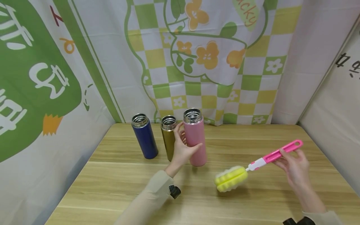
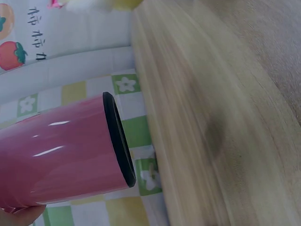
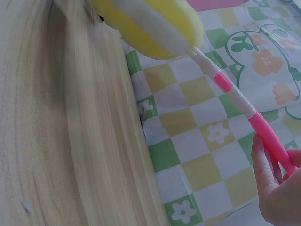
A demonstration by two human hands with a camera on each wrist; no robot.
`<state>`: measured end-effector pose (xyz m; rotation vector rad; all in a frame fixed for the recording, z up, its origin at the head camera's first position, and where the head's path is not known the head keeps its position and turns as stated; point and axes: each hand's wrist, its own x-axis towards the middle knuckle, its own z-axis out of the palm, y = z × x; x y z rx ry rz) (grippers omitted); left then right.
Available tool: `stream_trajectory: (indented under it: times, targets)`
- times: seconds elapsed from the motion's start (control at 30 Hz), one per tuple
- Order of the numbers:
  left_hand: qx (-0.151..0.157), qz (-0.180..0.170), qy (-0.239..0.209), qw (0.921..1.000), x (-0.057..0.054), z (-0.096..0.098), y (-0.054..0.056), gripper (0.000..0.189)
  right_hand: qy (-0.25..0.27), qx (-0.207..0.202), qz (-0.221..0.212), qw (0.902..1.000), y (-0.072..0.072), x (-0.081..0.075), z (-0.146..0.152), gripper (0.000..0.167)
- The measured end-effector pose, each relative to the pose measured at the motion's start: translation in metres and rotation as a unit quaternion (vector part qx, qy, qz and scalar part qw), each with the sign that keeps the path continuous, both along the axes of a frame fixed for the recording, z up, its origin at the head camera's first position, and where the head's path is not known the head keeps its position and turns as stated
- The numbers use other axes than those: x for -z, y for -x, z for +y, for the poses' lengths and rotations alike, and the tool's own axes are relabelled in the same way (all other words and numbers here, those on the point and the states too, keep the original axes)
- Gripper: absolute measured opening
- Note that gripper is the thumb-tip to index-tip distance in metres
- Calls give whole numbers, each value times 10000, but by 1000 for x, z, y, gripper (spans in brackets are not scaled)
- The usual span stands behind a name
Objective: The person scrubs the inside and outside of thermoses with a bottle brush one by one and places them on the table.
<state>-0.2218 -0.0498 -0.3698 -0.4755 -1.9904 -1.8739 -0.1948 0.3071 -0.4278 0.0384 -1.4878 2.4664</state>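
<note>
My left hand (image 1: 182,147) grips a pink bottle (image 1: 196,140), its thumb across the near side. The bottle is upright and lidless, with a bare metal threaded neck. In the left wrist view, the dark base of the pink bottle (image 2: 61,155) shows against the curtain, a gap between it and the tabletop. Between the fingers of my right hand (image 1: 296,165) is the pink handle of a bottle brush (image 1: 284,151). The brush's yellow-and-white sponge head (image 1: 231,179) points left and down, close over the table. From the right wrist view, fingers and thumb pinch the handle (image 3: 269,136).
A blue bottle (image 1: 145,139) and a gold bottle (image 1: 168,140), both lidless, stand left of the pink one; my left hand partly covers the gold one. Behind the wooden table (image 1: 112,187) hangs a checked, flowered curtain (image 1: 180,75). Printed cloth walls flank both sides.
</note>
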Motion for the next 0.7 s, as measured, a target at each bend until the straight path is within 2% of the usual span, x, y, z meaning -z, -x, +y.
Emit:
stream_trajectory:
  times: [0.07,0.13,0.2,0.37,0.47,0.57,0.6,0.7]
  targets:
    - [-10,18,119,9999,-1,3,1,92,15,-49,-33,10000,-9,-14,-10,25]
    - [-24,42,249,9997,-1,5,3,91,-55,-131,-68,9999,-13,-17,-12,25]
    - [-21,51,344,9994,1,7,6,90,4,-214,3,9998,-7,-6,-5,23]
    - [-29,112,466,9988,7,10,14,90,-287,-112,-79,9995,19,44,25,25]
    - [-30,102,498,9987,12,12,18,90,120,-469,93,9988,19,48,26,27]
    - [-18,73,547,9985,17,12,21,90,277,-564,133,9979,21,56,27,29]
    - [-6,83,570,9983,18,12,23,90,246,-513,97,9983,22,57,26,29]
    - [24,100,612,9981,28,13,31,91,-183,-94,-103,9997,30,75,32,32]
